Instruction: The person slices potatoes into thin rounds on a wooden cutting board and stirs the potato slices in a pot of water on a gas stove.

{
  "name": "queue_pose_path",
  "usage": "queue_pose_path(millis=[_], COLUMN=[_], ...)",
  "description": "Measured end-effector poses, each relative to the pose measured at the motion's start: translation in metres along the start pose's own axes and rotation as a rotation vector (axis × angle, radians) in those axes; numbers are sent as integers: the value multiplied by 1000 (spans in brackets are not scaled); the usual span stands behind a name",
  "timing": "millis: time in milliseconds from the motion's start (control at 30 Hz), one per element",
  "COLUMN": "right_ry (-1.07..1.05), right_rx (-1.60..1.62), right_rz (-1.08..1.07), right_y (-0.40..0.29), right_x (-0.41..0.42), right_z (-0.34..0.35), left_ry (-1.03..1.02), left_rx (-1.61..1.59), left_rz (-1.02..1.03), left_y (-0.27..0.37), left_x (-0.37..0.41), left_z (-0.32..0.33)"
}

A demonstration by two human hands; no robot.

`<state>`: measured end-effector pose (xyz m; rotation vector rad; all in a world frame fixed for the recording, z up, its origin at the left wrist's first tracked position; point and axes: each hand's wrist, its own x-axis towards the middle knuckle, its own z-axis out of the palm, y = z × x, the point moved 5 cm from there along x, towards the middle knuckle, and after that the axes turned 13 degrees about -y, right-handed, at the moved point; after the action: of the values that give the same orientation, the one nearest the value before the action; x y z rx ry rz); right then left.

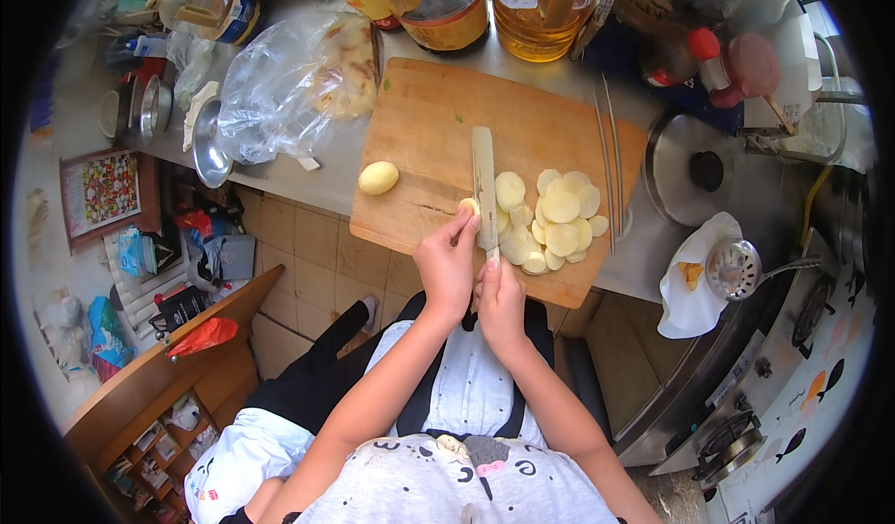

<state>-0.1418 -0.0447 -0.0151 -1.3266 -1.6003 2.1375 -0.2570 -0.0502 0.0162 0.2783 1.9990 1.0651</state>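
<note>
My right hand (499,299) grips the handle of a kitchen knife (484,167), its blade pointing away from me over a wooden cutting board (426,125). Between the fingertips of my left hand (446,258) is a small end of potato (469,206), right against the blade's left side. To the right of the blade lies a loose heap of thin potato slices (561,206). A whole peeled potato (378,178) rests near the board's left edge. A pair of metal chopsticks (610,153) lies along the right side of the board.
Flatbread in a clear plastic bag (280,83) lies left of the board. Oil jugs (535,6) stand behind it. A pot lid (689,167), paper with a food scrap (689,300) and a slotted ladle (733,269) lie at right, near the gas stove (741,412). Another person (252,447) is at my left.
</note>
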Motion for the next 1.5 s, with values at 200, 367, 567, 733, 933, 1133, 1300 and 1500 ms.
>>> queue_pose_path(millis=[200,367,567,733,933,1133,1300,1500], right_ry=[-43,18,66,86,-123,-8,-55,339], right_rx=[-25,-3,-77,-189,-383,-491,-456,-565], right_rz=[50,-5,-22,-137,-188,-175,-76,-211], right_y=[15,17,-3,-37,-34,-20,-33,-90], right_x=[-19,-19,-31,-36,-22,10,4,-10], right_z=[4,6,-10,-9,50,85,85,-20], left_ry=[8,-9,-32,-45,65,-358,-547,-452], left_rx=[-14,-7,4,18,-40,-130,-353,125], left_rz=[16,8,64,247,265,-21,-115,1], left_y=[-4,-1,-4,-5,-22,-88,-99,-77], left_x=[0,0,-1,0,5,11,8,6], left_z=[-1,-3,-5,-28,-103,-86,-73,-85])
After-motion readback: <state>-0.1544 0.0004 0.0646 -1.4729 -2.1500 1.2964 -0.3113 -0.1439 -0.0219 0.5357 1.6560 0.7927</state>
